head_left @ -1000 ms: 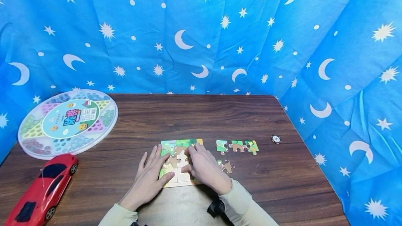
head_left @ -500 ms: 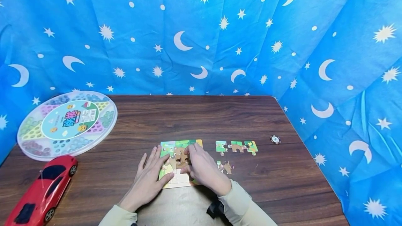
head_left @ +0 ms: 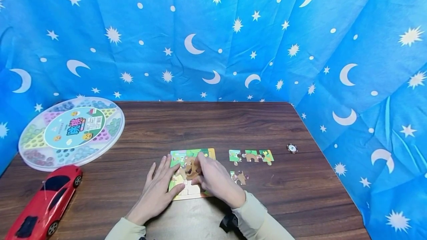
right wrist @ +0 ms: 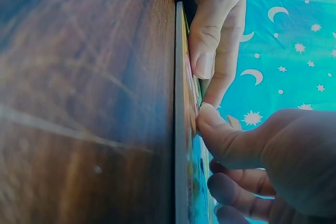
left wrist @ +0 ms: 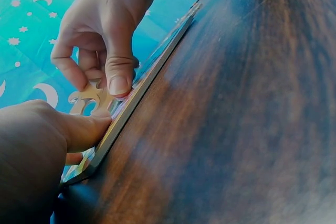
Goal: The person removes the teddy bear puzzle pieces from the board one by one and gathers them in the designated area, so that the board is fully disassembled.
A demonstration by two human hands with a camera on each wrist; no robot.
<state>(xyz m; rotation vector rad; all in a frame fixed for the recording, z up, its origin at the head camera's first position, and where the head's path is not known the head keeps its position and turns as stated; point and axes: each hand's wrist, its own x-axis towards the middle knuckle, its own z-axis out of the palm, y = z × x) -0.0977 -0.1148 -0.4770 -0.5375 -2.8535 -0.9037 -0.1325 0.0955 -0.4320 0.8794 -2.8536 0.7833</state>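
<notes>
A jigsaw puzzle board point(head_left: 191, 197) with a bear picture lies flat near the table's front. My left hand point(head_left: 161, 185) rests on its left side, fingers spread and fairly straight, thumb point(left wrist: 94, 129) on the near part. With curled fingers and thumb, my right hand point(head_left: 217, 179) pinches a brown bear-face puzzle piece point(head_left: 191, 169) over the middle of the board. In the left wrist view that puzzle piece point(left wrist: 92, 99) stands tilted up from the board. The right fingers hide the board's right part.
Right of the board lie joined puzzle pieces point(head_left: 251, 155) in a row and another brown piece point(head_left: 241, 177). Further right is a poker chip point(head_left: 292, 148). On the left are a round Chinese checkers set point(head_left: 71, 132) and a red toy car point(head_left: 46, 201). A blue curtain point(head_left: 213, 29) hangs behind.
The bear-face piece, pale with glare a second ago, now shows brown and has tilted under my right fingers. My left hand has stayed in place.
</notes>
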